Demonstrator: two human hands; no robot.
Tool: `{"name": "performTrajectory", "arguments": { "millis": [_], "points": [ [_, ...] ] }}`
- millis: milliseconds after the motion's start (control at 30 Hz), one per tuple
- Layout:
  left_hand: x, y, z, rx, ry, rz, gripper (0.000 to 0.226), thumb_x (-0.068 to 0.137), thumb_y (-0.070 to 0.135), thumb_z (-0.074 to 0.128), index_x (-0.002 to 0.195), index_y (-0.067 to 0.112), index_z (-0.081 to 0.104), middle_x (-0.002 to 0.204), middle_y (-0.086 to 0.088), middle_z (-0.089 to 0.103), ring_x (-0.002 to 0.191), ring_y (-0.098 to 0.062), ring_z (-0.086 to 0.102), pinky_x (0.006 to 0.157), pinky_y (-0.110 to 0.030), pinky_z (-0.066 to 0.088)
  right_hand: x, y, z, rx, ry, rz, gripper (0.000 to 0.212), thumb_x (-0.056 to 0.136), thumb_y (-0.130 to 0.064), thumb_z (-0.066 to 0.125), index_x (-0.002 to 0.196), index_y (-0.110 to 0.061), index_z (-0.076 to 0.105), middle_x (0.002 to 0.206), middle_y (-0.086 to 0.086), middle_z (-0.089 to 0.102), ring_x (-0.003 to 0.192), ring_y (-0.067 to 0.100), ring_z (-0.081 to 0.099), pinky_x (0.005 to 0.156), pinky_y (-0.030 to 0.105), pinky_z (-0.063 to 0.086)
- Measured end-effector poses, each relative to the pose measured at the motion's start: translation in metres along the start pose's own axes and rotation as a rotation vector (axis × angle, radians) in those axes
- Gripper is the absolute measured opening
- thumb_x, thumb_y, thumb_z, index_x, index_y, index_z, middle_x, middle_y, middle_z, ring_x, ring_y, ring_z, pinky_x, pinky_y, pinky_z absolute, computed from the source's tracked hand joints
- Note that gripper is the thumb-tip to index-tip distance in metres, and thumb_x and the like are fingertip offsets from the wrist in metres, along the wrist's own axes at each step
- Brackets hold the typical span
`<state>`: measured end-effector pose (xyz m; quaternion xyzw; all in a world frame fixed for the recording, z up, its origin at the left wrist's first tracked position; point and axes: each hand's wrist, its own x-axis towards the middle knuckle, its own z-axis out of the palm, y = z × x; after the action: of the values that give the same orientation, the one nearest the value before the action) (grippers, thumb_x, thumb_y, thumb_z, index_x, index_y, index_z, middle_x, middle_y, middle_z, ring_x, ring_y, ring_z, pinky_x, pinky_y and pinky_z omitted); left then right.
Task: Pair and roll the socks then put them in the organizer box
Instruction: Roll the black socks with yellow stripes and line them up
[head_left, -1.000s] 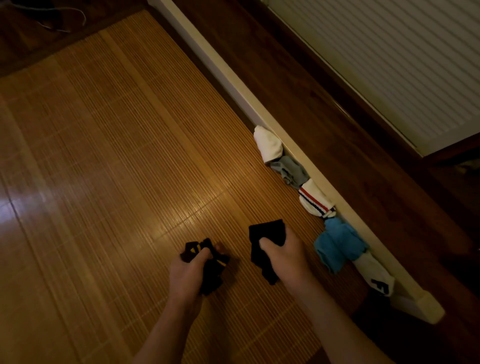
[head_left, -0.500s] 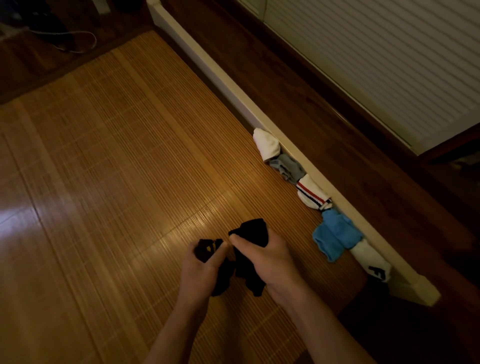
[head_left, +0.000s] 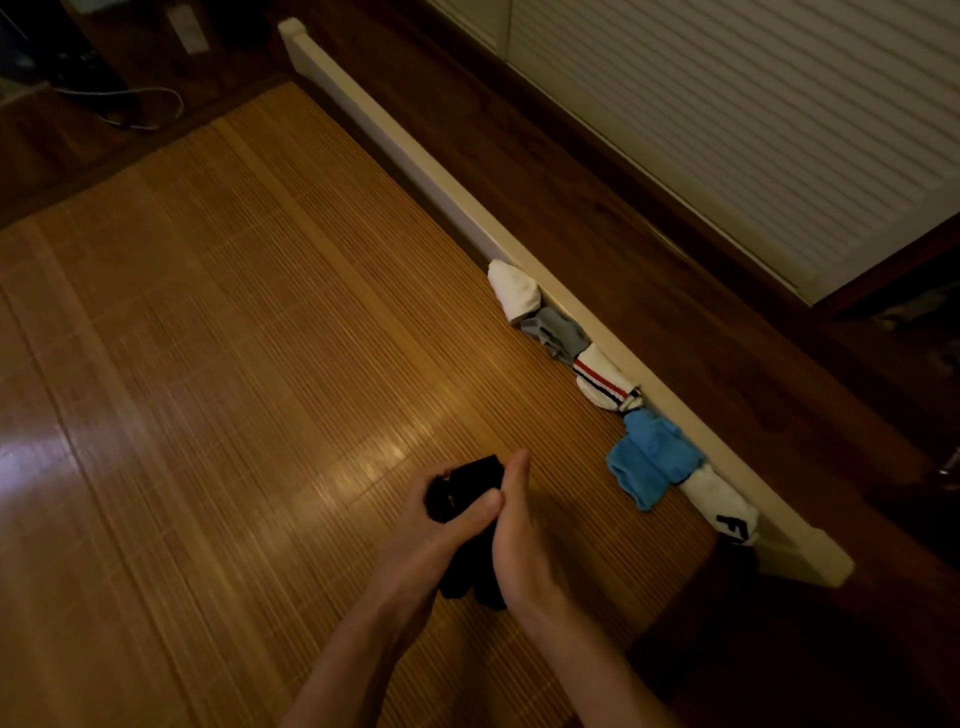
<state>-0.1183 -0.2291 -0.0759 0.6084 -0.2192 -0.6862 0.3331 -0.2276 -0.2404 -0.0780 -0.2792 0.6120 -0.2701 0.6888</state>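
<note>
A pair of black socks (head_left: 464, 492) is sandwiched between my two hands low in the middle of the view, above the bamboo mat (head_left: 234, 338). My left hand (head_left: 423, 545) grips the socks with its thumb curled over them. My right hand (head_left: 519, 540) presses flat against their right side with straight fingers. The socks' lower ends hang out below my palms. Along the white rail (head_left: 415, 156) lies a row of rolled socks: a white roll (head_left: 514, 291), a grey one (head_left: 556, 332), a white red-striped one (head_left: 602, 379), a blue one (head_left: 649, 460) and a white one with black lettering (head_left: 722, 504).
Dark wooden floor (head_left: 623, 218) runs beyond the rail, up to a white slatted panel (head_left: 753, 104) at the top right. A loose cable (head_left: 130, 104) lies on the floor at the top left, off the mat.
My hands, each holding a black sock apart a second ago, have come together. The two socks are now pressed into one bundle between my palms, and the right hand has flattened.
</note>
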Motion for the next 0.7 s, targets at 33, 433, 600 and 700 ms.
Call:
{"name": "performTrajectory", "arguments": {
  "millis": [33,433,600,700],
  "points": [
    [0.001,0.0,0.002,-0.006,0.006,-0.015,0.073,0.053,0.061,0.094,0.115,0.036,0.065,0.108,0.003,0.076,0.098,-0.021,0.076,0.074,-0.035,0.062,-0.003,-0.002,0.001,0.05,-0.026,0.01,0.104,0.07,-0.087,0.017,0.149,-0.024,0.042,0.145,0.009,0.053,0.131,0.024,0.054,0.109,0.049,0.046],
    [0.016,-0.024,0.038,-0.073,0.112,-0.176,0.079,0.045,0.045,0.089,0.116,0.017,0.066,0.086,-0.017,0.079,0.068,-0.039,0.075,0.049,-0.037,0.054,-0.001,-0.01,-0.071,0.102,-0.021,0.027,0.046,0.094,-0.06,0.052,0.136,-0.039,0.051,0.13,-0.019,0.059,0.105,-0.013,0.06,0.082,0.01,0.052],
    [0.022,-0.043,0.048,-0.159,0.096,-0.26,0.083,0.047,0.038,0.089,0.123,0.023,0.061,0.109,-0.027,0.074,0.087,-0.049,0.074,0.055,-0.042,0.056,0.02,0.044,-0.177,-0.765,0.857,-0.112,0.046,0.093,-0.026,0.065,0.136,-0.022,0.05,0.137,0.002,0.05,0.127,0.016,0.048,0.101,0.041,0.051],
    [0.028,-0.048,0.057,-0.16,0.09,-0.278,0.083,0.049,0.037,0.089,0.124,0.02,0.059,0.111,-0.028,0.072,0.085,-0.048,0.074,0.05,-0.039,0.055,0.028,0.066,-0.218,-0.985,0.923,-0.028,0.049,0.09,-0.025,0.068,0.135,-0.017,0.049,0.134,0.005,0.053,0.127,0.021,0.049,0.103,0.043,0.049]
  ]
}}
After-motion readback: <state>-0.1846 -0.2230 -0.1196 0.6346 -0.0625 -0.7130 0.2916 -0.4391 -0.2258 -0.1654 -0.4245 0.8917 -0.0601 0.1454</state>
